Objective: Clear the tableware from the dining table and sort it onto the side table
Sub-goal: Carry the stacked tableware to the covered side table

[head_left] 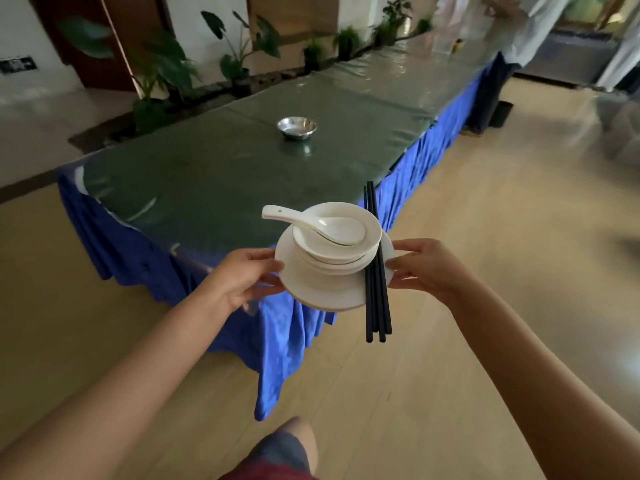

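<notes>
We grip the plate point(318, 292) by its rim, left hand point(242, 277) and right hand point(424, 268) pinching opposite edges, above the floor near the tabletop point(207, 174) corner. Bowls point(337, 242), spoon point(311, 223), chopsticks point(375, 271) ride on it. Steel bowl point(296, 127) sits on the tabletop.

One head-worn wide-angle camera supplies the only view. It looks forward and down from above the person's forearms, so the left hand point(247, 277) and right hand point(427, 266) sit close in mid-frame. The long table point(214, 174) runs away diagonally toward the upper right. The wooden floor point(485, 220) fills the lower and right areas. Frame edges show blur.
</notes>
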`<state>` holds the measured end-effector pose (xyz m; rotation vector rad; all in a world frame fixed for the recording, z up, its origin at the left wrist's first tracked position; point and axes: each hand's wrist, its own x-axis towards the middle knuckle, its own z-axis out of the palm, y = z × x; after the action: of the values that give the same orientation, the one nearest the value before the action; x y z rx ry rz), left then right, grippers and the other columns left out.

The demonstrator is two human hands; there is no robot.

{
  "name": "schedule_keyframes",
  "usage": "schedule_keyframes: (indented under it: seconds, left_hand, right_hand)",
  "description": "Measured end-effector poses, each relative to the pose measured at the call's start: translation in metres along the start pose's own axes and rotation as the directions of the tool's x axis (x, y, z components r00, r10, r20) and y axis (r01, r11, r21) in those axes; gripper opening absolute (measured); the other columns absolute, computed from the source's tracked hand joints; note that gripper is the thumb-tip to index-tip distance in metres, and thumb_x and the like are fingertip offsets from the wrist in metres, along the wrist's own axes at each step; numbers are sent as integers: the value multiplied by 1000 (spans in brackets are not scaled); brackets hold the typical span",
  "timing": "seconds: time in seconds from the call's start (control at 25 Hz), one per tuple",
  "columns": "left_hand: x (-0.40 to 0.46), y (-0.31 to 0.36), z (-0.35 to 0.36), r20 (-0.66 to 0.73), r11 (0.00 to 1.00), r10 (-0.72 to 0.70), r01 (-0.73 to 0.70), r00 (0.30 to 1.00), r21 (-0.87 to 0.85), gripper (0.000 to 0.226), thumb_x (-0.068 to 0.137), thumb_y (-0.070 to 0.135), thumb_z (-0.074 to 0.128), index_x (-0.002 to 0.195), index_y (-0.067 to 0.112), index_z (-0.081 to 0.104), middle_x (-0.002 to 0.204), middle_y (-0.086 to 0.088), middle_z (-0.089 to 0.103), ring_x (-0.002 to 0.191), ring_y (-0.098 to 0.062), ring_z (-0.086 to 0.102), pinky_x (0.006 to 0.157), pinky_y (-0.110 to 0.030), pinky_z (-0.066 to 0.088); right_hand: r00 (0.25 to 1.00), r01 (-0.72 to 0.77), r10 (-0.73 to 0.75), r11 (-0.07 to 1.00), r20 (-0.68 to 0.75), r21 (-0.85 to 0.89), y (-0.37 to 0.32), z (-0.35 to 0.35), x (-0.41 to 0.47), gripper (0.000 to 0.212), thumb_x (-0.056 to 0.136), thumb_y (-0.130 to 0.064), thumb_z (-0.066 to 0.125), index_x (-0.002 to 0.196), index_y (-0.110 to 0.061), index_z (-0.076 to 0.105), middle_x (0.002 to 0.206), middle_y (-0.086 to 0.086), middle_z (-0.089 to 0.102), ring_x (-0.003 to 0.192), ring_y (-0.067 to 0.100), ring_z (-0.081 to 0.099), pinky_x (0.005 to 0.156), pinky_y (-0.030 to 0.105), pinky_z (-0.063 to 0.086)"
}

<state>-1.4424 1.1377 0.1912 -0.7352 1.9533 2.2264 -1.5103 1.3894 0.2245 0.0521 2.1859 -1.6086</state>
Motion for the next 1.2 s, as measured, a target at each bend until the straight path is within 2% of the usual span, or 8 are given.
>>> schedule_keyframes:
  seconds: [0.12, 0.2, 0.44, 0.56, 0.76, 0.88, 1.0, 1.2]
  left_hand:
    - [50, 5, 16, -65, 999, -6, 3, 998, -40, 20, 85, -8, 54, 88, 9, 65, 69, -12, 62, 58, -20, 61, 58, -30, 59]
    - [89, 13, 24, -79, 999, 14, -17, 997, -43, 22, 85, -9, 54, 89, 9, 66, 60, -8, 65, 52, -16, 63, 59, -32, 59]
    - [193, 59, 44, -153, 991, -10, -10, 988, -131, 25, 84, -9, 54, 88, 11, 68, 59, -3, 70, 53, -15, 67, 51, -30, 58]
    - [239, 73, 54, -202, 984, -63, 27, 977, -179, 27, 84, -9, 54, 92, 13, 67, 72, -7, 69, 64, -19, 65, 54, -31, 59]
    - [321, 79, 62, -334, 973, -133, 60, 933, -221, 28, 85, -6, 54, 103, 12, 65, 83, -8, 66, 72, -20, 63, 60, -32, 57]
    - [366, 79, 69, -403, 956, -160, 40, 901, -290, 31, 86, -4, 53, 110, 13, 63, 91, -9, 67, 80, -21, 64, 66, -31, 53]
    - [403, 78, 70, -474, 945, -178, 17, 862, -326, 33, 87, -3, 52, 113, 15, 61, 94, -8, 68, 80, -20, 65, 66, -29, 54]
    - [449, 75, 59, -539, 932, -237, 32, 808, -361, 35, 85, -2, 52, 113, 17, 64, 97, -7, 72, 86, -21, 69, 70, -30, 56]
  right_hand:
    - [997, 17, -14, 999, 71, -36, -6, -17, 65, 35, 80, 9, 56, 112, -3, 63, 85, 22, 63, 63, 26, 63, 68, 34, 59]
    - [995, 27, -24, 999, 98, -32, -14, -27, 113, 34, 80, 9, 56, 111, -5, 63, 82, 20, 63, 68, 28, 63, 70, 36, 58]
    - [976, 37, -37, 999, 215, 7, -56, -49, 241, 34, 81, 10, 56, 109, -7, 63, 76, 17, 59, 62, 25, 58, 52, 24, 57]
    - [964, 30, -32, 999, 264, 10, -71, -55, 306, 35, 80, 12, 55, 108, -8, 63, 67, 12, 56, 58, 22, 56, 50, 22, 57]
    - [918, 22, -7, 999, 397, -34, -80, -46, 429, 37, 80, 15, 52, 109, -5, 62, 68, 11, 62, 46, 10, 63, 49, 23, 57]
    - [876, 18, 13, 998, 481, -59, -88, -34, 503, 39, 79, 17, 51, 110, -3, 62, 68, 11, 64, 49, 13, 65, 55, 29, 60]
    - [839, 13, 45, 995, 543, -102, -99, -18, 565, 41, 77, 18, 53, 108, -7, 64, 70, 13, 66, 56, 17, 68, 58, 33, 60]
    - [769, 22, 101, 983, 632, -183, -108, 15, 632, 42, 77, 17, 55, 104, -14, 66, 68, 8, 70, 56, 17, 70, 52, 28, 59]
